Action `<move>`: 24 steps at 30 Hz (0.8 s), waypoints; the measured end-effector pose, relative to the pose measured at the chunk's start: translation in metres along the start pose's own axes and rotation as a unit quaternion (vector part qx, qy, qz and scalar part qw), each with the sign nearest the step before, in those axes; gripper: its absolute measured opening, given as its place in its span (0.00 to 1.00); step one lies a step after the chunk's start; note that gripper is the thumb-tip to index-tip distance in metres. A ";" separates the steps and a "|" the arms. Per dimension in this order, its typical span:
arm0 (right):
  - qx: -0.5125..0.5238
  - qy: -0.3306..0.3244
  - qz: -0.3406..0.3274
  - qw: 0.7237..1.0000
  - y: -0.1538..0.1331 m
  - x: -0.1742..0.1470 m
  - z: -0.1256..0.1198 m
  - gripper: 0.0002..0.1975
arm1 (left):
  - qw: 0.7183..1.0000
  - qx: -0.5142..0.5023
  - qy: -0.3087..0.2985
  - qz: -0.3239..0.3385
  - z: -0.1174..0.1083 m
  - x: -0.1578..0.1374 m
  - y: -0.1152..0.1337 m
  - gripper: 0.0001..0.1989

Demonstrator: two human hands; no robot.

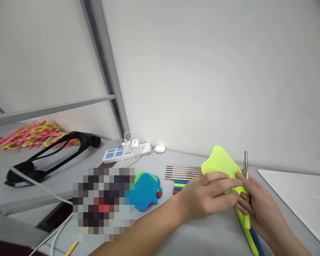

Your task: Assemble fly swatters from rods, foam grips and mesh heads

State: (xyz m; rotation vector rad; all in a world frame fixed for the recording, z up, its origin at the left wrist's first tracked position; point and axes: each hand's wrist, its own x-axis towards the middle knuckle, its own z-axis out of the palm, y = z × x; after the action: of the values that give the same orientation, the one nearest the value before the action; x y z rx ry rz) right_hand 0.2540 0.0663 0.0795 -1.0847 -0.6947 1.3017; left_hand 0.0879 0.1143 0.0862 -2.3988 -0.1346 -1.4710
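Note:
My left hand [209, 195] is closed on a yellow-green perforated fly swatter head [220, 161], tilted up and to the left. Against its lower end, my right hand [261, 204] grips a metal rod [245, 165] that stands upright and ends below in a yellow-green handle [246, 221]. The fingers hide where head and rod meet. Below my right hand lie another yellow-green handle [250, 241] and a blue handle [256, 242]. Left of my hands, several swatter heads are stacked, a blue head [144, 192] on top. Behind my left wrist are metal rods [182, 171] and coloured handles [179, 185].
A power strip [114, 155] with white plugs and cables stands by the wall, beside a small white case [160, 149]. To the left are a black strap-like frame [78, 151] and a colourful pile [34, 135]. A white sheet [296, 195] lies right. One patch is blurred out.

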 end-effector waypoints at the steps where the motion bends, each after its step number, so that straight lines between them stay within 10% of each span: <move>1: 0.007 0.013 0.008 1.000 -0.002 0.001 0.000 0.16 | 1.000 0.007 0.016 -0.009 0.005 -0.006 0.005 0.07; 5: -0.009 -0.003 0.019 1.000 -0.002 -0.002 0.010 0.16 | 0.954 -0.072 0.130 -0.262 0.011 -0.033 0.031 0.22; 10: -0.054 -0.038 0.007 0.998 0.011 -0.003 0.021 0.18 | 0.727 -0.204 0.279 -0.593 0.018 -0.039 0.047 0.20; 15: -0.085 -0.084 0.017 0.993 0.026 -0.001 0.025 0.22 | 0.527 -0.430 0.210 -0.702 0.025 -0.030 0.053 0.17; 20: -0.223 -0.143 -0.025 0.964 0.026 -0.005 0.022 0.18 | 0.470 -0.400 0.173 -0.768 0.017 -0.024 0.047 0.18; 24: -0.431 -0.193 -0.184 0.862 0.019 -0.007 0.014 0.14 | 0.463 -0.365 0.267 -0.762 0.006 -0.028 0.023 0.16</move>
State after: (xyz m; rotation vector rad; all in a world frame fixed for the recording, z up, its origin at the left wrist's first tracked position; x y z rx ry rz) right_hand 0.2327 0.0616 0.0689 -1.2928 -1.8120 0.8602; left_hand 0.0853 0.0968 0.0540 -1.5488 -2.4323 -3.4021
